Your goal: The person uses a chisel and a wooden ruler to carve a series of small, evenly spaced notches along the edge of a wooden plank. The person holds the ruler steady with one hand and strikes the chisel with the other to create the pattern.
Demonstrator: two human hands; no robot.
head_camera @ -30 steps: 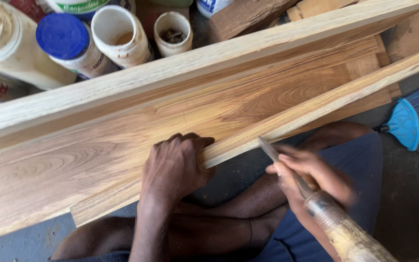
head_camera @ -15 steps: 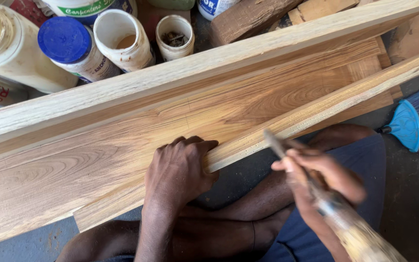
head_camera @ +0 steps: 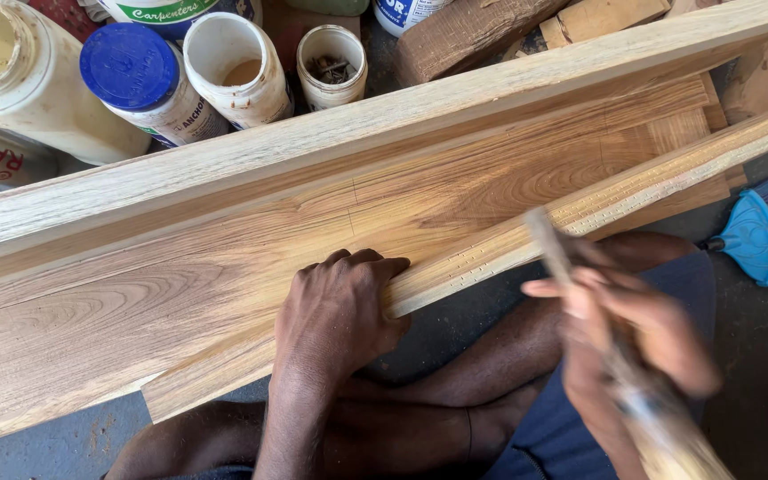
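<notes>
A long trough-shaped wooden piece point(head_camera: 224, 267) of light grained boards lies slanted across my lap. My left hand point(head_camera: 340, 311) grips the near raised edge strip point(head_camera: 633, 191), fingers curled over it. My right hand point(head_camera: 633, 329) is blurred in motion and holds a thin stick-like tool point(head_camera: 548, 240) with a thick pale handle point(head_camera: 668, 440). The tool's tip points at the near edge strip, just right of my left hand. Whether the tip touches the wood I cannot tell.
Several plastic jars stand behind the wood: a cream jug point(head_camera: 11, 71), a blue-lidded jar point(head_camera: 135, 76), an open white jar point(head_camera: 233, 62), a small pot of nails point(head_camera: 331, 62). Wood offcuts point(head_camera: 473, 31) lie at the back. A blue broom point(head_camera: 762, 236) lies at right.
My right hand has swung the tool to the right and upward along the edge strip, now blurred. My left hand stays clamped on the strip.
</notes>
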